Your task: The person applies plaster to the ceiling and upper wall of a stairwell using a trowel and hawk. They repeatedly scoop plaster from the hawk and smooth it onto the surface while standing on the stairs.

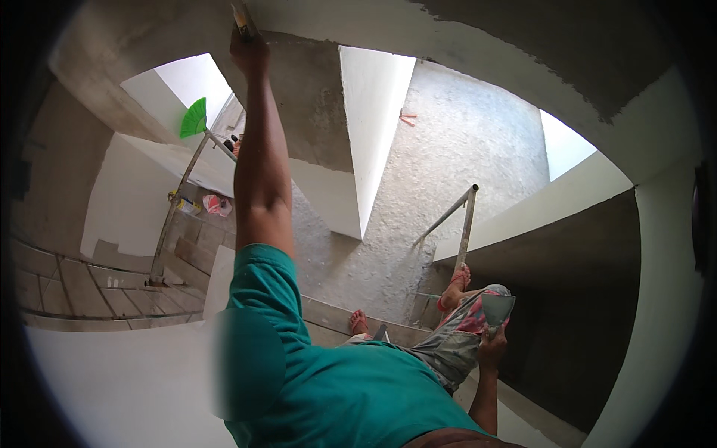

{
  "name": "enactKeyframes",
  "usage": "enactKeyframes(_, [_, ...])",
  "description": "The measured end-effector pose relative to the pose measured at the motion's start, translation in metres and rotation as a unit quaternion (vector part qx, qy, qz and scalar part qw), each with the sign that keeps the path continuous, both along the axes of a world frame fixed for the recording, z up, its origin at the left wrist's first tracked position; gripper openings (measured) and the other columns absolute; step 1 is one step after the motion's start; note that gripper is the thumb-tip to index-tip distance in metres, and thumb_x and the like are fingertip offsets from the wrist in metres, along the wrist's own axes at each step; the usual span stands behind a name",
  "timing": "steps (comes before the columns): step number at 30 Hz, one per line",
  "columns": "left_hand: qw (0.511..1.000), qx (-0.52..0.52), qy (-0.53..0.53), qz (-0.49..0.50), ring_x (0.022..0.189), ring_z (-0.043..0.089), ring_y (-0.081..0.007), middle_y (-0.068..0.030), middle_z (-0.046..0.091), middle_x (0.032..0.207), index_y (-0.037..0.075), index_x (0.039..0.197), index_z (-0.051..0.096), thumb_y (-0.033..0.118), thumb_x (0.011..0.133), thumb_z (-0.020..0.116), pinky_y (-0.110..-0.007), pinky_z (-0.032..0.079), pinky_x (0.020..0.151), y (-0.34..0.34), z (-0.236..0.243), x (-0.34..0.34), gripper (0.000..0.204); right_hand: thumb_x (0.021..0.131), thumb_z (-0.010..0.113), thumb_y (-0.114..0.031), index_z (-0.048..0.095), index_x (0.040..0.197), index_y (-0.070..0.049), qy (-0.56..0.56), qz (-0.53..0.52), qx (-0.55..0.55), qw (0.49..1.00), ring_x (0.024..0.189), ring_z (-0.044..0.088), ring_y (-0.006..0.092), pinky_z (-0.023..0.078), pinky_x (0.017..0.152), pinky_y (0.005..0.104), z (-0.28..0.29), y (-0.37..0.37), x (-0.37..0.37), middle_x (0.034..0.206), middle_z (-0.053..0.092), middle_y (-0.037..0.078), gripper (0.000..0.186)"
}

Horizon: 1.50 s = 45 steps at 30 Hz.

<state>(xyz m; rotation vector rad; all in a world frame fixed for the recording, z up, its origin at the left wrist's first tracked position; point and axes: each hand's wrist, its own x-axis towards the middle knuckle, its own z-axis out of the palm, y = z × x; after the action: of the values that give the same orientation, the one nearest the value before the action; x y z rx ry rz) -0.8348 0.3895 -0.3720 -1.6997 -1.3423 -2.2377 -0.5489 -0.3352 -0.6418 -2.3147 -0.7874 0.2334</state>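
My left arm reaches up toward the partly coated wall (pixel 314 97) at the top of the view. My left hand (pixel 250 56) is closed around a narrow hand tool (pixel 242 22) with a yellowish part and a dark part; its working end is too small to make out. Low on the right, beside my knee, my right hand (pixel 491 347) grips a putty knife (pixel 498 308) by its handle. The knife's wide grey blade points up, away from the fingers.
Metal frame posts stand on the left (pixel 178 201) and right (pixel 468 224) of my feet. A green fan-shaped broom head (pixel 194 118) shows beside the left post. A red-and-white bag (pixel 216 204) lies near it. Rough grey floor (pixel 463 142) stretches below.
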Motion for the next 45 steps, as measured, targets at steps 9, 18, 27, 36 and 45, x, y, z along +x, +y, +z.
enactKeyframes(9, [0.996,-0.044,0.015,-0.078,0.09,0.065,-0.0376,-0.0176,0.068,0.095,0.01,0.116,0.062,0.007,0.071,0.054,-0.045,0.051,0.076,-0.038,-0.013,0.062,0.046,0.084,0.06,-0.015,0.059,0.105,0.001,-0.01,-0.007,-0.018,1.0,0.088,0.061,0.0438,0.047,0.075,0.0463,0.018,0.004,-0.005,0.092,0.064,0.024,0.026])
enactKeyframes(18, [0.995,-0.045,0.084,0.034,0.088,0.066,-0.037,-0.0223,0.06,0.117,0.003,0.131,0.049,0.013,0.078,0.064,-0.048,0.053,0.076,-0.143,-0.052,0.241,0.056,0.084,0.061,-0.013,0.06,0.101,0.001,0.004,-0.013,0.007,1.0,0.081,0.063,0.0399,0.048,0.071,0.0438,0.014,0.001,-0.004,0.087,0.065,0.022,0.022])
enactKeyframes(27, [0.964,-0.107,0.074,-0.232,0.128,0.04,-0.04,-0.0227,0.046,0.137,0.004,0.137,0.042,-0.002,0.074,0.057,-0.06,0.029,0.101,-0.274,-0.079,0.316,0.065,0.084,0.062,-0.014,0.06,0.099,0.0,0.026,-0.015,0.018,0.999,0.08,0.063,0.0402,0.048,0.069,0.0439,0.014,0.007,-0.001,0.085,0.064,0.022,0.021])
enactKeyframes(36, [0.996,-0.069,-0.032,-0.054,0.076,0.065,-0.0373,-0.0221,0.065,0.082,-0.005,0.087,0.059,0.009,0.076,0.058,-0.045,0.049,0.068,-0.081,-0.053,0.08,0.018,0.085,0.061,-0.015,0.058,0.1,0.003,0.048,-0.018,0.032,0.998,0.085,0.062,0.0437,0.048,0.073,0.0456,-0.009,-0.009,0.006,0.088,0.064,0.024,0.024])
enactKeyframes(45, [0.995,0.051,0.017,0.083,0.084,0.065,-0.0398,-0.0209,0.066,0.092,-0.002,0.111,0.057,0.009,0.07,0.059,-0.047,0.052,0.076,0.021,0.001,0.054,0.043,0.085,0.061,-0.016,0.058,0.103,0.002,0.021,-0.002,-0.023,1.0,0.088,0.062,0.0439,0.048,0.074,0.0465,0.01,0.004,0.001,0.093,0.064,0.025,0.026])
